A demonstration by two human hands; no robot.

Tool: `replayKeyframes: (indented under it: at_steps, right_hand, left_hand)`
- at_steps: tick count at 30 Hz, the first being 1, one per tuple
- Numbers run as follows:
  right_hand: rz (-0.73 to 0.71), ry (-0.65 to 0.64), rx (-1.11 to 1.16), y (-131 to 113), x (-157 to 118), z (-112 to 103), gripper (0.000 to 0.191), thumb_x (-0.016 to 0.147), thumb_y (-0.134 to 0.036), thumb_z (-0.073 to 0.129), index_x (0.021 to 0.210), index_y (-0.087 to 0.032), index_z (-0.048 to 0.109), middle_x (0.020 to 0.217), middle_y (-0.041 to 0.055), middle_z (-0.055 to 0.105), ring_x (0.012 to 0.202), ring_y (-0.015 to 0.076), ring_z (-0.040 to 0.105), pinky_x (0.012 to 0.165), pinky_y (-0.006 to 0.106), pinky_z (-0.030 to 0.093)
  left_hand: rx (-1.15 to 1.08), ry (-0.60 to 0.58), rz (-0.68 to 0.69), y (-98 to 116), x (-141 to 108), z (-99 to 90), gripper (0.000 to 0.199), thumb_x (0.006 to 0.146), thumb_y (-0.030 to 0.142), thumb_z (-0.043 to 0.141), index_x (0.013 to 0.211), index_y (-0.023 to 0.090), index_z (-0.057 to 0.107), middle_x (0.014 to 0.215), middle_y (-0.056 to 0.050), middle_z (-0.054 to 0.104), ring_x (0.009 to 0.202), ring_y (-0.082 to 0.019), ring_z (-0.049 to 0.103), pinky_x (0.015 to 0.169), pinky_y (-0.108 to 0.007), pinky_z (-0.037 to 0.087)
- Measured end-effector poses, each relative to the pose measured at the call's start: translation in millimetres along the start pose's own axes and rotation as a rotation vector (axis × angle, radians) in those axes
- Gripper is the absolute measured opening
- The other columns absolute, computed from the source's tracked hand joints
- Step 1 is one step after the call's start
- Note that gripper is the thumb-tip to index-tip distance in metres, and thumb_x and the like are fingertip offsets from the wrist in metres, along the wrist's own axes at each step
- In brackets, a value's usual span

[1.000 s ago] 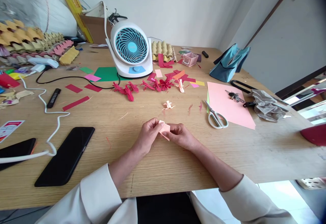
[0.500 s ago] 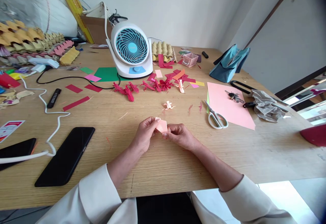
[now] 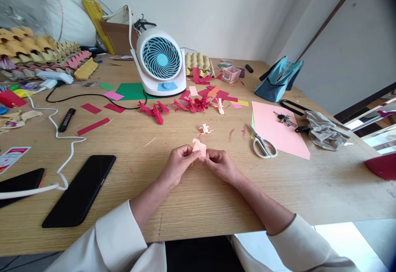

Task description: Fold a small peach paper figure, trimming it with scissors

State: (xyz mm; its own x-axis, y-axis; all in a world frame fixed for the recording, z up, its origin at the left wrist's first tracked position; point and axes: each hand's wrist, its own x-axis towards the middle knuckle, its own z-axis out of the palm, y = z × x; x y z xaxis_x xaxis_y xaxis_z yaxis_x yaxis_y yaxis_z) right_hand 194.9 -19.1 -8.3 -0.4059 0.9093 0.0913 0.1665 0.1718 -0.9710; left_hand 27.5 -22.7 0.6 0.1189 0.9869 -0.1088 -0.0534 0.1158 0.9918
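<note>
A small folded piece of light pink paper (image 3: 200, 148) is held between my two hands above the middle of the table. My left hand (image 3: 179, 162) pinches its left and lower side, thumb in front. My right hand (image 3: 220, 164) grips its lower right edge between thumb and fingers. Just beyond the hands lies a small pale pink folded figure (image 3: 204, 129). Farther back, another pale figure (image 3: 220, 106) rests beside several dark red folded pieces (image 3: 157, 113).
White-handled scissors (image 3: 263, 145) and pink sheets (image 3: 275, 127) lie to the right, with keys (image 3: 286, 119) on top. A black phone (image 3: 79, 191) and white cable (image 3: 70, 152) are on the left. Behind stand a white fan (image 3: 162, 63) and a blue bag (image 3: 278, 80).
The pink paper has turned and moved slightly right, with a narrow flap now sticking up at its top left. My left fingers have shifted lower on it.
</note>
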Motion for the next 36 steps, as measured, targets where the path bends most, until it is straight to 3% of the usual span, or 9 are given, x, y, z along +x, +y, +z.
replayKeyframes:
  at_steps: [13,23,32,36]
  right_hand:
    - [-0.032,-0.037,-0.003,1,-1,-2,0.052,0.084,-0.063,0.058,0.062,-0.018,0.044,0.064,-0.0036,0.037,0.060,0.0092,0.031,0.055,0.025,0.026]
    - [-0.014,-0.024,0.006,0,-1,-2,0.049,0.084,-0.059,0.059,0.061,-0.019,0.041,0.063,-0.0038,0.035,0.059,0.0093,0.030,0.054,0.025,0.024]
    - [-0.019,-0.030,-0.031,-2,0,-2,0.049,0.084,-0.059,0.057,0.061,-0.019,0.040,0.063,-0.0035,0.036,0.059,0.0095,0.031,0.054,0.025,0.025]
    - [-0.006,-0.032,0.023,0,-1,-2,0.047,0.084,-0.057,0.058,0.062,-0.019,0.040,0.063,-0.0040,0.034,0.058,0.0091,0.028,0.054,0.025,0.023]
  left_hand:
    - [-0.019,-0.048,-0.006,10,-3,0.1,0.037,0.071,0.047,0.073,0.062,0.016,0.055,0.062,0.002,0.057,0.060,-0.010,0.051,0.051,-0.019,0.043]
    - [-0.036,-0.047,-0.059,17,-1,-7.1,0.037,0.066,0.047,0.077,0.064,0.014,0.060,0.063,0.001,0.053,0.058,-0.009,0.047,0.047,-0.020,0.046]
    - [0.163,0.011,0.084,6,3,-10.0,0.034,0.074,0.046,0.070,0.064,0.015,0.061,0.062,0.000,0.057,0.054,-0.010,0.050,0.047,-0.022,0.050]
    - [0.073,-0.023,0.012,9,3,-10.2,0.039,0.076,0.051,0.068,0.066,0.014,0.060,0.065,-0.001,0.058,0.053,-0.008,0.049,0.047,-0.021,0.048]
